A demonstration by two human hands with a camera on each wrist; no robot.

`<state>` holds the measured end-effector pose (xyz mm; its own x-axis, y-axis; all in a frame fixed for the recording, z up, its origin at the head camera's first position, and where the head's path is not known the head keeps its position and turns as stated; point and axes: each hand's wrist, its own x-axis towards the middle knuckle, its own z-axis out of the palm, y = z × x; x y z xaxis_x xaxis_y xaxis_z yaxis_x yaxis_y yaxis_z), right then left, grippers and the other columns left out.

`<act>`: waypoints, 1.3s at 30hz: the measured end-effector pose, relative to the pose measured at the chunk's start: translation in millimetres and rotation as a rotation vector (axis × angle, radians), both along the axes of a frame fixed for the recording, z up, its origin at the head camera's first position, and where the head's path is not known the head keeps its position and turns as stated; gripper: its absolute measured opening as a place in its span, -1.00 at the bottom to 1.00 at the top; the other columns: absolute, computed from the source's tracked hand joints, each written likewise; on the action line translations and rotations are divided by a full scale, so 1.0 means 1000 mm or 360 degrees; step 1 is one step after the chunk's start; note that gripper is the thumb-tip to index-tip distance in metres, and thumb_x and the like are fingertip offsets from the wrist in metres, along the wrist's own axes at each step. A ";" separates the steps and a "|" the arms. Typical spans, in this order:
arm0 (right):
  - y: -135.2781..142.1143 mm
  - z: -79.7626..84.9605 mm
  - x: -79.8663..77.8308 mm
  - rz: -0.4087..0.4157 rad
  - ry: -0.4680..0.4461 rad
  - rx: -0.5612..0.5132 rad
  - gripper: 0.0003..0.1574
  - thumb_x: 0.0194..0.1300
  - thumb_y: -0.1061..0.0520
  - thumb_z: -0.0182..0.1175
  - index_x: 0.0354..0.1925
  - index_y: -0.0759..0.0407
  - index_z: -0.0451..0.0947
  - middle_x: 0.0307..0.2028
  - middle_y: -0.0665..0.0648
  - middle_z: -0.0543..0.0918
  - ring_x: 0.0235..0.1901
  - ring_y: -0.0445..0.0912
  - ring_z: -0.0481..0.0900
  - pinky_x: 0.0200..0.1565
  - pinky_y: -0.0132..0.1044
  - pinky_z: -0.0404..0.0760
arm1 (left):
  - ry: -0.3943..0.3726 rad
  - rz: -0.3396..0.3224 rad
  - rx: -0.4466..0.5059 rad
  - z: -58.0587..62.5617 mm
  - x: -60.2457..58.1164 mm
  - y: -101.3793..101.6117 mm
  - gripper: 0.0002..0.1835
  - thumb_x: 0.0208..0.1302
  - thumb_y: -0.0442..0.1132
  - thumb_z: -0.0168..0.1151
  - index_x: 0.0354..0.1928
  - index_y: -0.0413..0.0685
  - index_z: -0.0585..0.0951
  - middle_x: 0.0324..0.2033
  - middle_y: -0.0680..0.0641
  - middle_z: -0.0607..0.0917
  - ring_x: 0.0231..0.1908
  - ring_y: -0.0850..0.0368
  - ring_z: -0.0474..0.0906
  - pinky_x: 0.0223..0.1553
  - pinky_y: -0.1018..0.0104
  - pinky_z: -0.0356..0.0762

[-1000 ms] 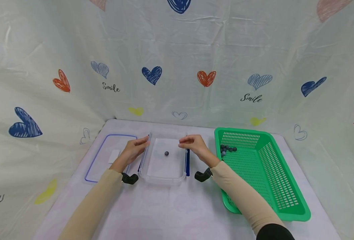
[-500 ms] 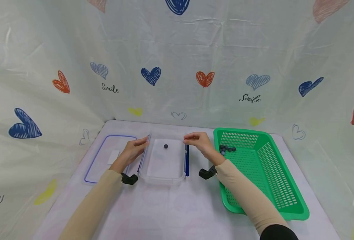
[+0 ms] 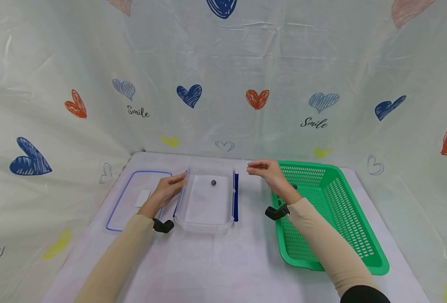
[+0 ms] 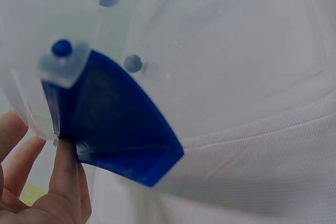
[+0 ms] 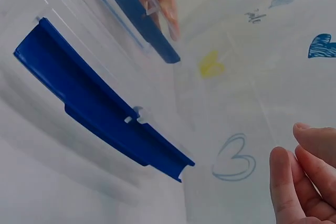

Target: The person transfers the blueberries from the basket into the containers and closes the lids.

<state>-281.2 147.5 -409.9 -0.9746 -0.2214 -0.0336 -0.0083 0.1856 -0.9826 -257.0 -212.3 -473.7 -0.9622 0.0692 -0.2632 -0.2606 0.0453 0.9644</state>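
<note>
A clear plastic box [image 3: 208,225] with blue side latches stands in the middle of the table. One small dark, berry-sized ball [image 3: 213,182] lies inside it, towards the back. My left hand [image 3: 163,192] holds the box's left side, its fingers at the wall beside the hanging blue latch [image 4: 115,124]. Between the box and the green basket [image 3: 333,227], my right hand [image 3: 270,174] hovers in the air. Its thumb and fingers are near each other, with nothing visible between them. At least one dark ball [image 3: 294,187] shows in the basket; my right forearm hides part of it.
To the left of the box, a clear lid [image 3: 140,185] with a blue rim lies on the table [image 3: 208,269], partly behind my left arm. A heart-printed sheet [image 3: 227,54] hangs behind and at both sides. The basket fills the table's right side.
My right hand has moved from over the box's right side rightwards to the basket's near-left corner. The ball in the box has rolled towards the back. My left hand stays at the box.
</note>
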 end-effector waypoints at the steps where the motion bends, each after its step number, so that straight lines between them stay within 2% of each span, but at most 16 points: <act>1: 0.004 0.000 0.000 -0.0009 0.0001 0.0003 -0.58 0.28 0.18 0.40 0.05 0.37 0.64 -0.04 0.24 0.71 -0.11 -0.06 0.68 0.20 -0.04 0.54 | 0.0000 0.0002 0.0005 0.000 0.000 0.000 -0.39 0.46 -0.21 0.21 0.46 -0.17 0.28 0.49 -0.17 0.19 0.46 -0.04 0.13 0.41 0.11 0.18; 9: 0.034 0.003 0.000 -0.0042 0.0022 -0.0098 -0.54 0.30 0.19 0.37 0.11 0.39 0.58 -0.14 0.08 0.72 -0.12 -0.10 0.68 0.22 -0.05 0.52 | -0.0002 -0.0009 0.0024 0.001 0.000 0.000 -0.39 0.47 -0.21 0.19 0.47 -0.16 0.26 0.49 -0.18 0.15 0.47 -0.05 0.09 0.43 0.10 0.13; 16: 0.057 -0.001 0.001 -0.0109 0.0044 -0.0139 -0.50 0.33 0.18 0.34 0.12 0.46 0.53 -0.23 -0.03 0.71 -0.16 -0.10 0.68 0.21 0.08 0.49 | -0.0029 -0.0004 0.0034 0.003 0.001 0.001 -0.38 0.47 -0.20 0.19 0.47 -0.13 0.26 0.50 -0.15 0.14 0.47 -0.02 0.08 0.43 0.11 0.12; 23: 0.078 -0.008 0.004 -0.0160 0.0065 -0.0107 -0.39 0.35 0.17 0.32 0.19 0.57 0.44 -0.26 -0.10 0.71 -0.18 -0.20 0.66 0.03 -0.28 0.64 | -0.0029 0.0000 0.0029 0.002 0.000 0.000 -0.39 0.47 -0.21 0.19 0.47 -0.15 0.27 0.50 -0.15 0.15 0.47 -0.03 0.09 0.42 0.11 0.14; 26: 0.086 -0.012 0.005 -0.0171 0.0063 -0.0087 -0.34 0.36 0.14 0.32 0.21 0.58 0.40 -0.25 -0.10 0.71 -0.18 -0.18 0.66 0.01 -0.32 0.63 | -0.0030 0.0002 0.0017 0.002 -0.001 0.000 -0.39 0.47 -0.21 0.20 0.47 -0.15 0.27 0.50 -0.15 0.16 0.46 -0.03 0.11 0.42 0.11 0.15; 30: 0.095 -0.018 0.007 -0.0182 0.0049 -0.0040 -0.35 0.37 0.12 0.31 0.21 0.56 0.41 -0.22 -0.07 0.71 -0.15 -0.15 0.66 0.01 -0.33 0.64 | -0.0037 0.0006 -0.0014 0.003 -0.001 0.000 -0.39 0.46 -0.21 0.20 0.47 -0.15 0.29 0.50 -0.15 0.18 0.46 -0.02 0.13 0.41 0.11 0.18; 36: 0.104 -0.028 0.011 -0.0199 0.0029 0.0065 -0.37 0.38 0.12 0.31 0.20 0.55 0.44 -0.23 -0.12 0.70 -0.17 -0.24 0.64 -0.01 -0.33 0.62 | -0.0038 0.0002 -0.0008 0.003 0.000 -0.001 -0.40 0.47 -0.21 0.19 0.47 -0.15 0.29 0.50 -0.14 0.18 0.46 -0.02 0.13 0.41 0.10 0.19; 39: 0.108 -0.032 0.012 -0.0204 -0.0007 0.0078 -0.36 0.38 0.10 0.31 0.21 0.55 0.43 -0.23 -0.11 0.71 -0.16 -0.25 0.64 0.11 -0.15 0.58 | -0.0039 0.0000 0.0004 0.002 -0.001 -0.001 -0.40 0.47 -0.22 0.19 0.47 -0.15 0.29 0.50 -0.14 0.17 0.46 -0.02 0.12 0.41 0.10 0.18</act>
